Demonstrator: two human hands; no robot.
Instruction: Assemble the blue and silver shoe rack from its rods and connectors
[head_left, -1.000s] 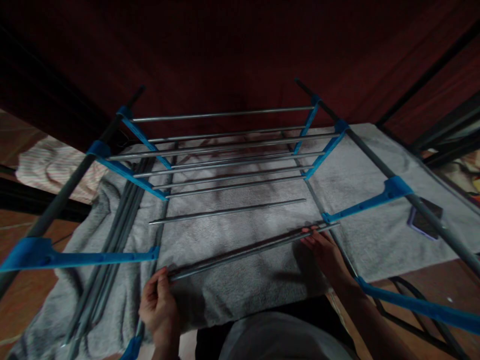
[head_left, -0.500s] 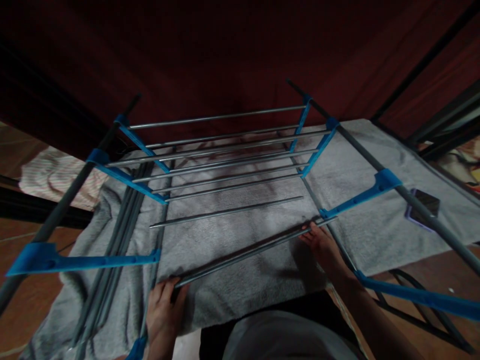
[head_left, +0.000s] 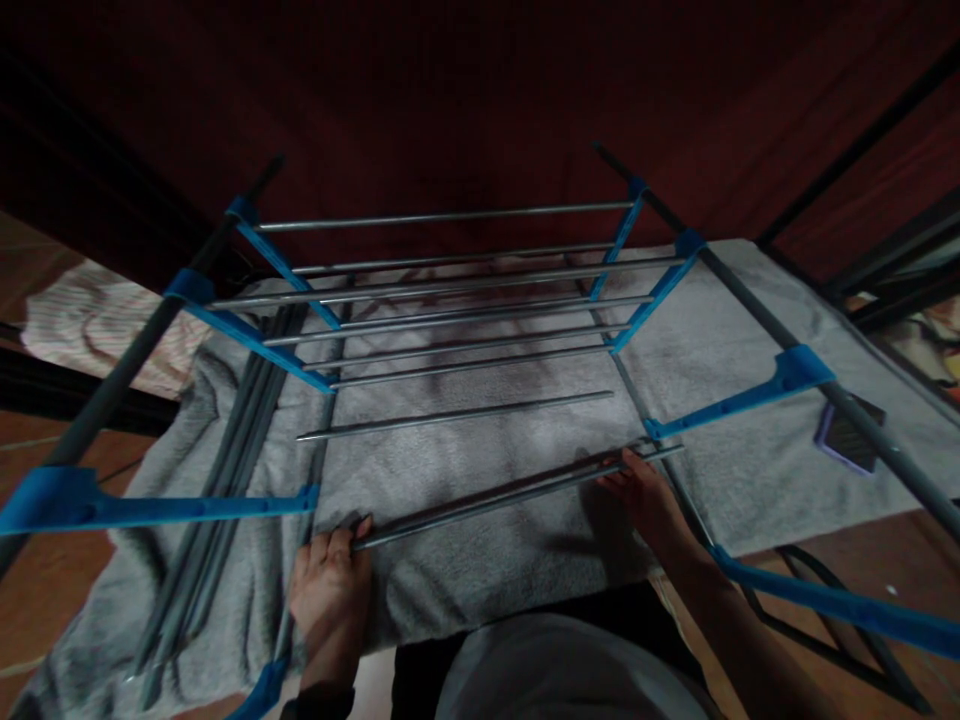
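Note:
A thin grey metal rod (head_left: pixel 487 505) lies slantwise in front of me, held at both ends. My left hand (head_left: pixel 331 590) is closed around its left end, the thumb showing above the rod. Near its right end, my right hand (head_left: pixel 639 490) grips it with the fingertips; a short length sticks out past that hand, by the blue plastic bracket (head_left: pixel 727 405). Another blue bracket (head_left: pixel 202 510) extends on the left, above my left hand. Beyond the held rod, a loose rod (head_left: pixel 457 415) rests on the grey blanket (head_left: pixel 450 460). Farther back, several rods (head_left: pixel 450 290) span the blue-and-grey rack frame.
Several grey tubes (head_left: pixel 217 490) lie bundled on the blanket at left. A phone in a purple case (head_left: pixel 851 435) is at right, partly behind the frame's side tube (head_left: pixel 757 305). A dark red curtain (head_left: pixel 450 100) hangs behind. Striped cloth (head_left: pixel 112 325) is at far left.
My left hand has moved slightly away from me with the rod's left end, so the rod slants less. The right hand keeps its grip. The view has shifted a little.

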